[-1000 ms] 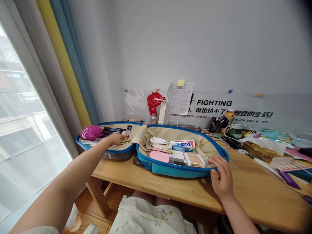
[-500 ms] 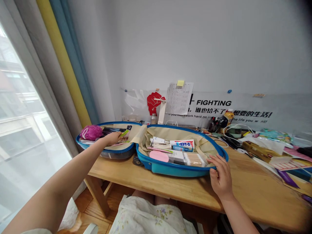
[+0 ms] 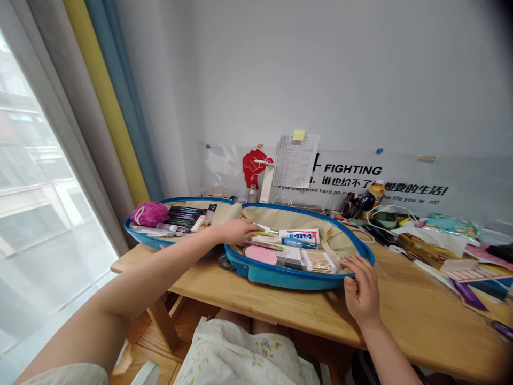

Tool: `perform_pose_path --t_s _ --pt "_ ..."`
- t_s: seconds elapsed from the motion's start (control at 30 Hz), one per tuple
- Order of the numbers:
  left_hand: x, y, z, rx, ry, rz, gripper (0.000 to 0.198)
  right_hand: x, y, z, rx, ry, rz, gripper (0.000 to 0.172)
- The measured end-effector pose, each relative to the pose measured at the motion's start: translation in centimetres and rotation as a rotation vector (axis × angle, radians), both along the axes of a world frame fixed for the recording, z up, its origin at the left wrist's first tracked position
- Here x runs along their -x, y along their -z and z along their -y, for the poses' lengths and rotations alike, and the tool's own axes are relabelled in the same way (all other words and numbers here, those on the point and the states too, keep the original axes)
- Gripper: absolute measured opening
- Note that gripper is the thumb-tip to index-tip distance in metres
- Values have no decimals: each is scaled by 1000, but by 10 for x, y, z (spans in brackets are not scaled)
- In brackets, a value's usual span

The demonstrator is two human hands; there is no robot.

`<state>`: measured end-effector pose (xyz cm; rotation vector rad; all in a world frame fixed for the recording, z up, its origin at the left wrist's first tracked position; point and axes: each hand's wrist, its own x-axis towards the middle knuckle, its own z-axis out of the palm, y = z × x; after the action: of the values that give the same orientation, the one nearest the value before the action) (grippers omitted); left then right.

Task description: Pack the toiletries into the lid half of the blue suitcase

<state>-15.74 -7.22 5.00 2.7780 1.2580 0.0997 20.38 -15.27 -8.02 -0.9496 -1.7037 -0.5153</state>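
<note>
Over suitcase (image 3: 288, 280) R half, L hand (image 3: 239, 231) pinches green item (image 3: 263, 233); R hand (image 3: 364, 291) loosely spread on rim (image 3: 320, 275); table (image 3: 417, 310) room to rt.

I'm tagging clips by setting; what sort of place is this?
Probably a home study corner: a cluttered desk, curtains by a window, and a slogan banner on the wall.

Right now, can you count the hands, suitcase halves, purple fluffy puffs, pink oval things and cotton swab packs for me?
Hands: 2, the left hand and the right hand
Suitcase halves: 2, the left half and the right half
Purple puff: 1
Pink oval thing: 1
Cotton swab pack: 1
Total: 7
</note>
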Motion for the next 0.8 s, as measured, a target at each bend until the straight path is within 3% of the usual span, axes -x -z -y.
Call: perform_pose_path --t_s 0.17,0.53,0.8 --pt "-23 13 0 74 98 -66 39 0 1 1 3 7 9 28" --pt "-29 21 2 65 103 -106 43 0 0 0 1 14 5 28" --pt "-34 25 0 42 59 -61 32 0 -2 1 15 9 15 29"
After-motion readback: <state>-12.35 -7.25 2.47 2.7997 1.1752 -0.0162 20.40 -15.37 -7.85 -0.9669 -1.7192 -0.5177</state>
